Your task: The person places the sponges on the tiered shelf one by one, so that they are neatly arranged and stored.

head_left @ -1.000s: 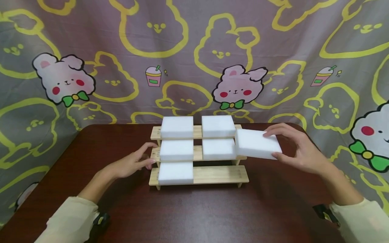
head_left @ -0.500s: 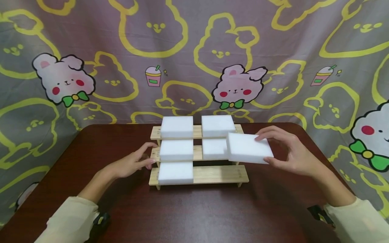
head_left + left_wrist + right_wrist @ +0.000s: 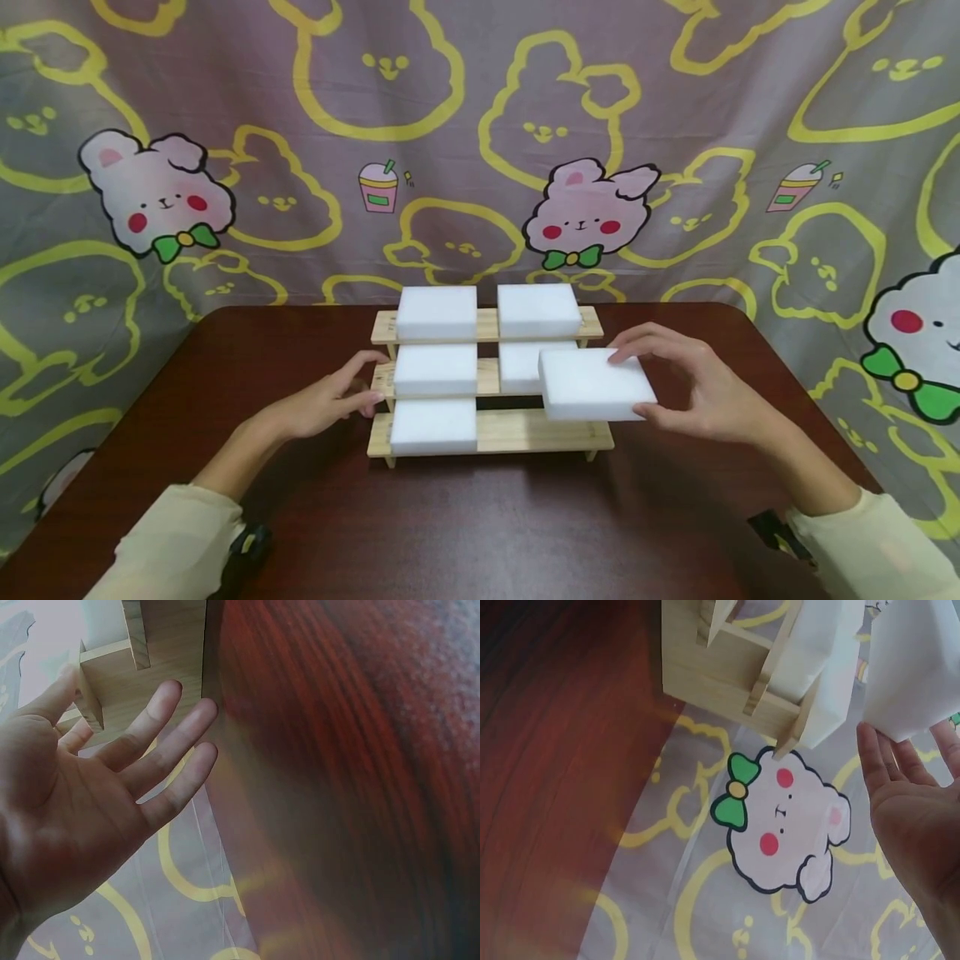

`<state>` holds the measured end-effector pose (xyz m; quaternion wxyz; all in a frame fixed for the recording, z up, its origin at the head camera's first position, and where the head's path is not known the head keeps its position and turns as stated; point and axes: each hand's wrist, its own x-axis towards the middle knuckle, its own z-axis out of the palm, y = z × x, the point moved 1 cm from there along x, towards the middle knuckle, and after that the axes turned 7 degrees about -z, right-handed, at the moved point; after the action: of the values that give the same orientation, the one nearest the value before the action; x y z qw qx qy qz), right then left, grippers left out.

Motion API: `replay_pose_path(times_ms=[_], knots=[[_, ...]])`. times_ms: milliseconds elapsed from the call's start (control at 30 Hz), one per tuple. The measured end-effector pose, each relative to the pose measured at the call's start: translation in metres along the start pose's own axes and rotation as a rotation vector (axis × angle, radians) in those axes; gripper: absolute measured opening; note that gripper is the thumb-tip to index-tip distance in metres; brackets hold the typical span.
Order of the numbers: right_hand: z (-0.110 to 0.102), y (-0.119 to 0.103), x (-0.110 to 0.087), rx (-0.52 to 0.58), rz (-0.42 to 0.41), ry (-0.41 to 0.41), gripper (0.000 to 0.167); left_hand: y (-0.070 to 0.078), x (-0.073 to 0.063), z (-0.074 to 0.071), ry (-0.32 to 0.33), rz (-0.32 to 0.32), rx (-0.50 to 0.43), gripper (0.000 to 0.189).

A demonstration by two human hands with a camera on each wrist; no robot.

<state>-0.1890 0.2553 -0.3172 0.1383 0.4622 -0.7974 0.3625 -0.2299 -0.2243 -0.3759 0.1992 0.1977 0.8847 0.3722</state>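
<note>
My right hand [image 3: 693,387] pinches a white foam block [image 3: 588,379] by its right end, thumb at the front edge and fingers at the back. The block hangs nearly level above the bare right part of the lowest tier of a three-tier wooden shelf rack [image 3: 517,435], overlapping the middle-tier block behind it. At the rack's left end, my left hand [image 3: 318,407] grips the middle board between thumb and index finger. Its other fingers extend loosely below in the left wrist view, beside the rack's side panel [image 3: 169,645].
Two foam blocks sit on the top tier, including a left one [image 3: 437,310]; two more are on the middle tier. A single block [image 3: 433,425] occupies the lowest tier's left half. The rack stands on a dark red-brown table [image 3: 450,533] before a patterned curtain [image 3: 450,125].
My right hand has carried the foam block left and down, from beside the upper tiers to over the lowest tier's right side. The left hand and rack stay in place.
</note>
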Motion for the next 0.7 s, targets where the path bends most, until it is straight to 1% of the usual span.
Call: replay_pose_path(times_ms=[133,333,433,567,700], knots=[[0.005,-0.002,0.001,0.015,0.020,-0.031,0.060,-0.001,0.000,0.000,0.002,0.004,0.000,0.052],[0.015,-0.006,0.002,0.032,0.005,-0.056,0.060,-0.002,0.001,0.000,0.000,0.007,-0.007,0.052],[0.020,-0.007,0.002,0.043,0.018,-0.071,0.060,-0.002,0.000,0.000,-0.002,0.011,-0.011,0.052],[0.026,-0.006,0.001,0.048,0.021,-0.076,0.059,-0.002,0.000,0.000,-0.002,0.015,-0.013,0.052],[0.031,-0.005,0.001,0.052,0.002,-0.074,0.057,-0.002,0.000,0.000,0.001,0.017,-0.010,0.052]])
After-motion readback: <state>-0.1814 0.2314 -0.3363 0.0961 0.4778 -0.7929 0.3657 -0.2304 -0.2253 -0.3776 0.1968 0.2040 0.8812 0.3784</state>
